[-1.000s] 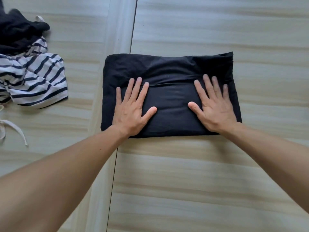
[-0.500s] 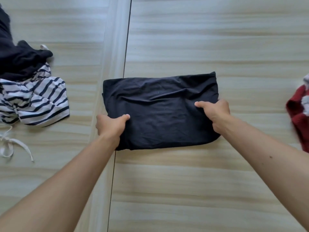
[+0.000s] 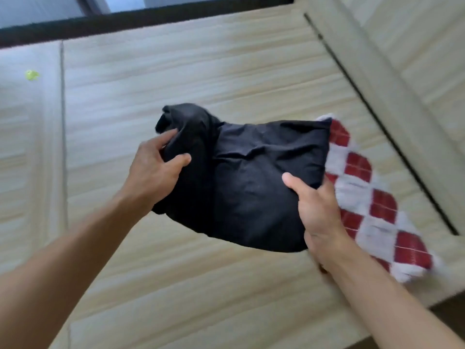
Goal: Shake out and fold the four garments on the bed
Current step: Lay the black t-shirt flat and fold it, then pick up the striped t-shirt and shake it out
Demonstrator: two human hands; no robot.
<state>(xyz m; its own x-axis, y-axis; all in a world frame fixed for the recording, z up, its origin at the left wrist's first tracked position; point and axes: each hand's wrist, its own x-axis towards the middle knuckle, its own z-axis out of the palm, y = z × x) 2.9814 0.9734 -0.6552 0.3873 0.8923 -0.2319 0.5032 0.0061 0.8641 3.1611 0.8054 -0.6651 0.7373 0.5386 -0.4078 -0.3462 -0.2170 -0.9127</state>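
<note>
Folded black garment (image 3: 246, 185) held over the bed (image 3: 201, 71), mid-frame. Left hand (image 3: 153, 170) grips its bunched left end, fingers (image 3: 181, 158) curled into the cloth; right hand (image 3: 317, 210) pinches the near right corner. Garment's right edge overlaps a red-and-white checked garment (image 3: 372, 205) lying near the bed's right edge. Bed surface stretches wide to the left.

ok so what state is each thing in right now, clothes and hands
black garment: folded into a bundle, gripped at both ends, left end bunched up
red and white checked garment: lying flat on the bed, partly hidden behind the black garment
left hand: grips the bundle's left end
right hand: grips its right edge, thumb on top
</note>
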